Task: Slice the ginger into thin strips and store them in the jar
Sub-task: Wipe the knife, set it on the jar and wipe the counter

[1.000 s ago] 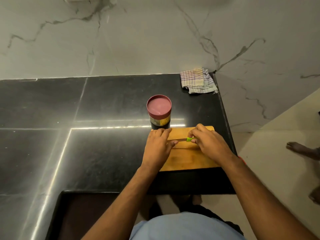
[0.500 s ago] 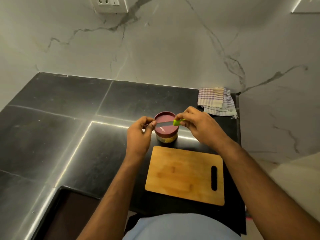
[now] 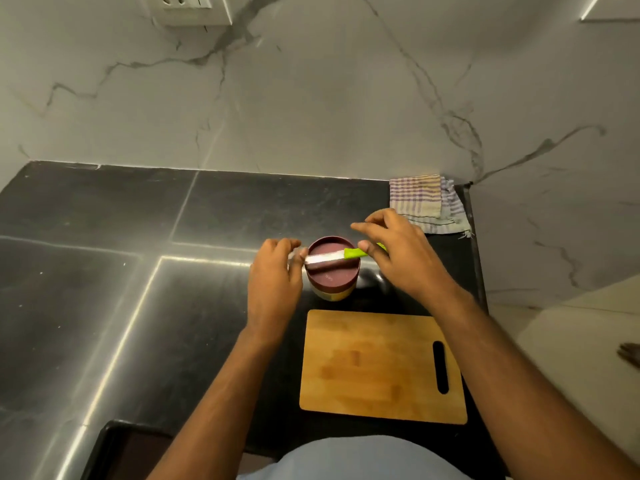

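Two hands hold one knife [image 3: 332,258] level across the jar [image 3: 333,271], which stands on the black worktop [image 3: 207,306] just beyond the wooden cutting board [image 3: 374,368]. The right hand [image 3: 398,258] pinches the green handle between thumb and curled fingers, its index finger raised clear; its grip is clamped on the handle. The left hand [image 3: 273,278] meets the blade tip with curled fingertips, though motion blur makes it unclear whether that grip pinches the tip or only touches it. Holding the blade flat over the jar suggests strips are being wiped off it into the container. The jar top reads as maroon, so whether the lid is on cannot be settled. No ginger shows on the board. Both forearms reach forward, wrists nearly straight.
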